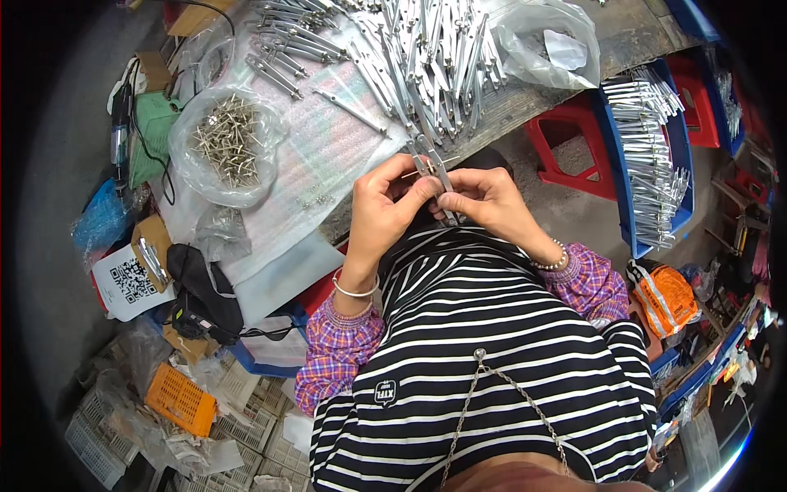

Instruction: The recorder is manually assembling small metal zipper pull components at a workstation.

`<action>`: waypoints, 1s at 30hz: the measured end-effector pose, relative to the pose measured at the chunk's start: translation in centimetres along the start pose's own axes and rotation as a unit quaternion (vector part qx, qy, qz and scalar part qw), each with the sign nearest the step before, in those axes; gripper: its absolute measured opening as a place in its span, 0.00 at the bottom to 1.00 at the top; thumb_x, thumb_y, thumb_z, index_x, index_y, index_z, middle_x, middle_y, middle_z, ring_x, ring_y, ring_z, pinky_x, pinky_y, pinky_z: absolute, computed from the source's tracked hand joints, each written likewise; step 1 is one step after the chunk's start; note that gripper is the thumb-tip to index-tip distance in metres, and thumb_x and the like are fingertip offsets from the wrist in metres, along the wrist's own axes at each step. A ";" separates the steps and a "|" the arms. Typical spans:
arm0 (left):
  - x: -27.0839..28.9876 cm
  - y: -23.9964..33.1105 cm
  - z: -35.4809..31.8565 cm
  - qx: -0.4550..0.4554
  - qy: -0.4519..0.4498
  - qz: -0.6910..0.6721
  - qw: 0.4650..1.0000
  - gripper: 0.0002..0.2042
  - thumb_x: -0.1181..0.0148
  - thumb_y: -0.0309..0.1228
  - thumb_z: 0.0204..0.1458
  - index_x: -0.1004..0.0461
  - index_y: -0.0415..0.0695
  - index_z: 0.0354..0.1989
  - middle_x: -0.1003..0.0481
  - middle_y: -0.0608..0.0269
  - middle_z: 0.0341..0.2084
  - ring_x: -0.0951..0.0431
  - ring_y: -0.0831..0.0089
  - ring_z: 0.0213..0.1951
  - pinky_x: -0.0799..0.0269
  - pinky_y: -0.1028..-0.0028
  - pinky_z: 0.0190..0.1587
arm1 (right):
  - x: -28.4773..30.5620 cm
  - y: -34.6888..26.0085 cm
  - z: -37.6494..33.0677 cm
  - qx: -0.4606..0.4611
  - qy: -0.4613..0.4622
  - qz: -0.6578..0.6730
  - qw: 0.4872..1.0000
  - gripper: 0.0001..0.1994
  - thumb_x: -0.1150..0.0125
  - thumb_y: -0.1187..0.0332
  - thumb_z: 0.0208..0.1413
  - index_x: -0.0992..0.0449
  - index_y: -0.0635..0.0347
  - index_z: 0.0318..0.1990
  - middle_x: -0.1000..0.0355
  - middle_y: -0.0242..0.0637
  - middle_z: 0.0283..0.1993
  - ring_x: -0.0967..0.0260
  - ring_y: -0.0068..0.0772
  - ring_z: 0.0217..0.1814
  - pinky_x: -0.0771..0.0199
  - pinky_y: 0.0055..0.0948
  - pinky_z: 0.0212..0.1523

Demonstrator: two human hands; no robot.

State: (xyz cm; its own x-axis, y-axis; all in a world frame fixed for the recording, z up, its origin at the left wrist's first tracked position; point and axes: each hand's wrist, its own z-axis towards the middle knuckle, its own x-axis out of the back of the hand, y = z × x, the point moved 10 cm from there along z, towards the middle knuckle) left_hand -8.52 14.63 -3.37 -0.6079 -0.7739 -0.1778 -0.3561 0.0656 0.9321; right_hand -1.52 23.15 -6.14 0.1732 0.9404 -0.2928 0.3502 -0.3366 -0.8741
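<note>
Metal part (433,168), thin and silver, sits pinched between both hands just above the striped shirt (484,353). Her left hand (385,209) is curled tight round its lower end, and her right hand (484,201) is closed on it from the other side. I think it should be held steady while a small pin goes in. Farther off, a bag of pins (225,143) lies on the worktop (328,139), beside a big pile of silver parts (426,57).
</note>
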 end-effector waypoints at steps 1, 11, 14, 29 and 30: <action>-0.1 0.0 0.0 0.003 -0.001 -0.009 1.000 0.07 0.43 0.21 0.50 0.29 0.31 0.36 0.25 0.62 0.25 0.26 0.79 0.24 0.28 0.81 0.26 | 0.0 0.0 0.0 0.000 -0.001 0.000 1.000 0.08 0.43 0.76 0.51 0.24 0.71 0.38 0.25 0.35 0.28 0.29 0.18 0.30 0.29 0.17 0.31; 0.1 0.0 0.0 -0.005 0.006 0.019 1.000 0.06 0.42 0.21 0.49 0.28 0.31 0.34 0.25 0.62 0.25 0.26 0.79 0.24 0.29 0.81 0.26 | -0.5 0.4 -0.1 -0.033 -0.034 0.003 0.999 0.11 0.44 0.77 0.54 0.28 0.72 0.44 0.26 0.38 0.37 0.28 0.24 0.38 0.27 0.22 0.42; 0.6 -0.3 0.0 -0.017 0.020 0.010 1.000 0.06 0.41 0.22 0.49 0.28 0.32 0.34 0.25 0.63 0.25 0.26 0.81 0.26 0.29 0.82 0.28 | -0.3 0.5 -0.1 -0.026 -0.029 -0.026 0.999 0.10 0.44 0.76 0.53 0.27 0.72 0.42 0.26 0.37 0.34 0.28 0.23 0.37 0.27 0.21 0.40; 0.2 -0.4 -0.5 0.016 0.038 -0.068 0.997 0.09 0.40 0.22 0.49 0.31 0.36 0.37 0.28 0.68 0.25 0.28 0.83 0.29 0.32 0.84 0.33 | -0.5 -0.5 -0.2 0.028 0.005 -0.049 0.998 0.06 0.43 0.76 0.50 0.25 0.70 0.32 0.27 0.33 0.22 0.34 0.13 0.25 0.34 0.17 0.25; 0.4 -0.6 -0.4 0.022 0.041 -0.063 0.997 0.09 0.40 0.21 0.48 0.31 0.36 0.37 0.28 0.68 0.26 0.28 0.83 0.29 0.32 0.84 0.33 | -0.5 -0.6 -0.2 0.028 0.005 -0.049 0.998 0.06 0.43 0.76 0.50 0.25 0.70 0.32 0.27 0.33 0.22 0.34 0.13 0.25 0.34 0.17 0.25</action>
State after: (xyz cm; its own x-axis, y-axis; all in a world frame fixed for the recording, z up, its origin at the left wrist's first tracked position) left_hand -8.28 14.01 -3.85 -0.4966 -0.8270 -0.2634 -0.4570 -0.0088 0.8894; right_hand -1.60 22.84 -5.40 0.1496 0.9681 -0.2012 0.3136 -0.2395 -0.9189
